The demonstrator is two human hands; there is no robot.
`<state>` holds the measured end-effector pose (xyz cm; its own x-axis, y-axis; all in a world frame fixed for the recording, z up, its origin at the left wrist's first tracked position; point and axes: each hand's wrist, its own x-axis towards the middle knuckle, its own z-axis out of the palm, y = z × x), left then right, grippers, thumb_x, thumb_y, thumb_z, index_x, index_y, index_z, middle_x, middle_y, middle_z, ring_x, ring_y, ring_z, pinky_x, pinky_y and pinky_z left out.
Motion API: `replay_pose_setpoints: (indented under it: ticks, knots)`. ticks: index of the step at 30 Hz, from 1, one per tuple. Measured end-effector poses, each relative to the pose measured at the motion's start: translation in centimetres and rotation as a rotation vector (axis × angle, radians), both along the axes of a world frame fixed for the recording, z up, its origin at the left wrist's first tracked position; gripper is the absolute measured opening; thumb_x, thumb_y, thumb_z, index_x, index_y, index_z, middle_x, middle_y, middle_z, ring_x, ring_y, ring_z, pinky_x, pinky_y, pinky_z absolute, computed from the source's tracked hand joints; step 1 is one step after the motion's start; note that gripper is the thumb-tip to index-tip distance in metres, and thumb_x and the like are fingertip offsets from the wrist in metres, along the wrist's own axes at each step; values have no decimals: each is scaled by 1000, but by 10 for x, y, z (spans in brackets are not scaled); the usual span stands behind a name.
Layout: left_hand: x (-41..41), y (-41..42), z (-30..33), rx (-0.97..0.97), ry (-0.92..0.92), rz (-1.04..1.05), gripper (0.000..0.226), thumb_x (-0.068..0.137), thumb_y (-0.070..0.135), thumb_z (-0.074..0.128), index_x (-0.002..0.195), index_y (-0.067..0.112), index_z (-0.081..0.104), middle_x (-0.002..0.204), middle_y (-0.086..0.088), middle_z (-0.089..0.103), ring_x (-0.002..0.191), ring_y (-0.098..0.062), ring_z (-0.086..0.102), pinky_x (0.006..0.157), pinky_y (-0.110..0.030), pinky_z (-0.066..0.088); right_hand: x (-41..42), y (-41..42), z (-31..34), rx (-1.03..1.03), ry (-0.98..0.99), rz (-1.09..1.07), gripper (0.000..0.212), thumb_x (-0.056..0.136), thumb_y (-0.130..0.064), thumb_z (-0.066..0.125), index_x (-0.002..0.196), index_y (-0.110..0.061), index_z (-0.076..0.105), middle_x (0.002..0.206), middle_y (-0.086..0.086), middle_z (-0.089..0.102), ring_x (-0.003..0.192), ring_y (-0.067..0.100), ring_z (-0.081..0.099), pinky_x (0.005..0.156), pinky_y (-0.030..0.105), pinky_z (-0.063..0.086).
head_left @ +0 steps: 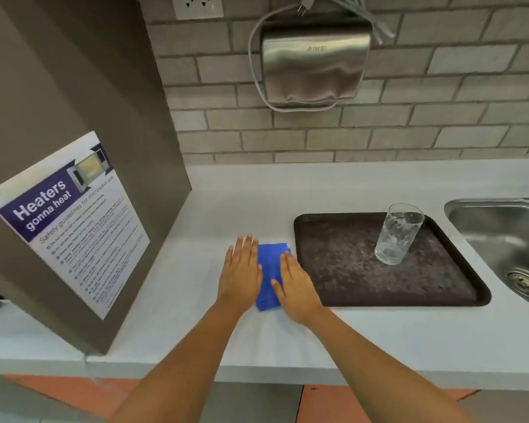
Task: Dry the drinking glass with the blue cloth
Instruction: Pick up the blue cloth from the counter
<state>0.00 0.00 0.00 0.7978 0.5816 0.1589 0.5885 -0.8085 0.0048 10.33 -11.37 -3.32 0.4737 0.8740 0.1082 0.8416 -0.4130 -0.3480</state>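
A folded blue cloth (pixel 271 271) lies flat on the white counter, just left of a dark tray. My left hand (pixel 242 270) rests flat with fingers spread over the cloth's left edge. My right hand (pixel 293 282) lies flat over its right side, fingers extended. Neither hand grips the cloth. A clear drinking glass (pixel 397 235) with water droplets stands upright on the dark brown tray (pixel 348 285), near the tray's far right corner, well clear of both hands.
A steel sink (pixel 507 239) with a drain sits at the right. A brown cabinet side with a microwave safety poster (pixel 68 221) stands at the left. A steel hand dryer (pixel 313 59) hangs on the brick wall behind the counter.
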Motion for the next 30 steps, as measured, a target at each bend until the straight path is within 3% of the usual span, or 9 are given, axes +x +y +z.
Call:
replay_pose_setpoints:
  ticks: [8,15,18,20,22,24,25,27,30]
  knots:
    - [4,1,-40,-112,212,-27,63,108,32,19,156,6,-11,168,-12,-13,154,-30,-14,124,-40,-6,-7,29,-15,-185,-73,-96,58,106,-33,20,151,-1,2,162,20,0,150,31,-1,121,37,4]
    - [8,7,-51,-312,171,35,59,108,34,15,157,10,-9,167,-18,-9,154,-33,-11,123,-38,-8,-10,50,-19,-301,48,-239,59,105,-38,22,153,-15,-3,160,24,-8,149,34,3,119,40,14]
    - [10,10,-56,-349,143,2,60,108,33,19,158,10,-5,168,-18,-3,155,-33,-6,124,-38,-6,-10,58,-19,-207,133,-343,61,103,-39,33,153,-18,5,156,26,9,142,37,20,112,40,26]
    - [17,6,-56,-445,25,-4,55,108,35,24,157,11,18,166,-16,17,153,-32,15,125,-38,12,-11,62,-16,-37,268,-448,52,101,-40,39,147,-19,25,140,16,36,125,30,40,101,34,36]
    - [20,1,-50,-533,-258,90,37,107,37,32,120,16,59,134,-12,60,119,-27,57,102,-37,45,-13,66,-12,167,411,-571,37,98,-46,43,121,-16,46,113,2,50,108,22,51,90,30,42]
    - [24,0,-51,-562,-428,156,35,105,30,42,85,11,62,87,-9,67,82,-28,62,73,-33,52,-15,71,-7,295,541,-647,39,95,-52,47,100,-13,49,97,1,54,91,18,56,81,31,49]
    - [26,0,-48,-621,-475,195,29,104,22,45,86,9,63,83,-6,65,82,-29,61,69,-27,51,-14,72,-4,330,603,-676,40,93,-53,49,92,-13,49,89,2,56,80,16,57,73,31,51]
    - [28,0,-43,-788,-530,229,23,100,8,50,118,10,65,109,-6,66,103,-29,63,82,-22,47,-14,69,3,382,696,-690,42,90,-53,53,75,-14,46,71,2,53,61,14,51,61,32,49]
    - [34,2,-33,-871,-647,265,46,95,0,55,140,8,54,134,-13,60,119,-32,60,99,-35,48,-12,63,7,467,773,-662,46,87,-55,56,66,-17,44,61,-1,49,54,12,49,56,30,49]
